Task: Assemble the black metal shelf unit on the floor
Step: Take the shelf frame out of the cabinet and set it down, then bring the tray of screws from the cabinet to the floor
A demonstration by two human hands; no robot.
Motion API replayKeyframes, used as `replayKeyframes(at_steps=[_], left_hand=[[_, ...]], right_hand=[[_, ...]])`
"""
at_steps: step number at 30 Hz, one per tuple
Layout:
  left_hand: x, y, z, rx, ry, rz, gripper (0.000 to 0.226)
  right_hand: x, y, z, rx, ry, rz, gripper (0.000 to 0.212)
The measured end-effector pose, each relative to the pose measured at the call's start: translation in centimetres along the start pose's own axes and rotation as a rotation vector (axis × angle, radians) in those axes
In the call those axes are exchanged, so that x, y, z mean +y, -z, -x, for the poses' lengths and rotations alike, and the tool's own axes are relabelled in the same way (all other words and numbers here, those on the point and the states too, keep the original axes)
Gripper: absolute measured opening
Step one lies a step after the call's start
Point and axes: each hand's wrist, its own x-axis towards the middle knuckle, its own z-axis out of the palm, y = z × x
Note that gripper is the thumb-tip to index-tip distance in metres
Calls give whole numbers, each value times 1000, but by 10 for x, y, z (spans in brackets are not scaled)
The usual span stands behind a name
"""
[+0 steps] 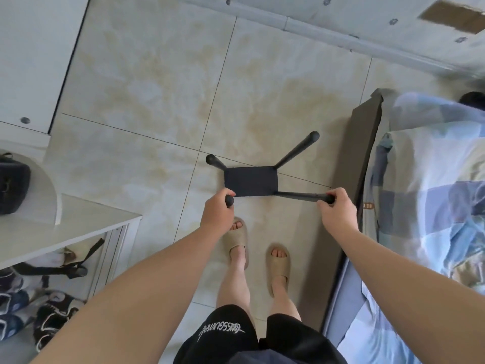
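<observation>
At the upper ends of the two near poles, both grips are clenched: the left grip (216, 214) wraps the rounded tip of the near-left pole (230, 200), and the right grip (336, 206) holds the tip of the near-right pole (301, 194). I judge the main risk to be uneven force. If one grip pulls or pushes more than the other, the poles may twist in the corners of the shelf panel (250, 181) and come loose, or the whole black metal shelf unit may tip. The two far poles (299, 148) are held by nothing at their tops, so a sudden tilt could swing the right one against the bed frame (364, 153), which is just beside the right grip. A slip could also drop the panel near the toes in the open slippers (237, 240). The panel lies between the two grips and a little beyond them, lower down toward the tiled floor (157, 101), and closer to the left grip than to the right. Whether it already rests on the floor I cannot tell.
</observation>
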Motion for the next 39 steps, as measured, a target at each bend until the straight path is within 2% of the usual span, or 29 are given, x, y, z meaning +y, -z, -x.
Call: replayKeyframes(at_steps=[4,9,15,19,22,27,31,39], left_hand=[[2,-5,18,-27,64,12,36],[7,5,68,-6,53,-13,51],[12,13,149,98,-25,-69,50],[3,14,213,269,-75,-92,53],[-12,24,255,403,-32,-147,60],[-54,47,315,617,30,-158,70],[-110,75,356,755,151,-112,74],[-244,151,428,918,284,32,76]], right_hand=[[0,10,2,-22,13,-10,39],[-10,29,31,-188,111,68,60],[-23,63,96,-303,571,370,69],[-36,71,147,-364,866,534,74],[-47,65,186,-407,1063,679,79],[-68,32,254,-420,1379,850,79],[-96,-18,315,-470,1539,894,77],[-142,-149,444,-548,1676,935,74]])
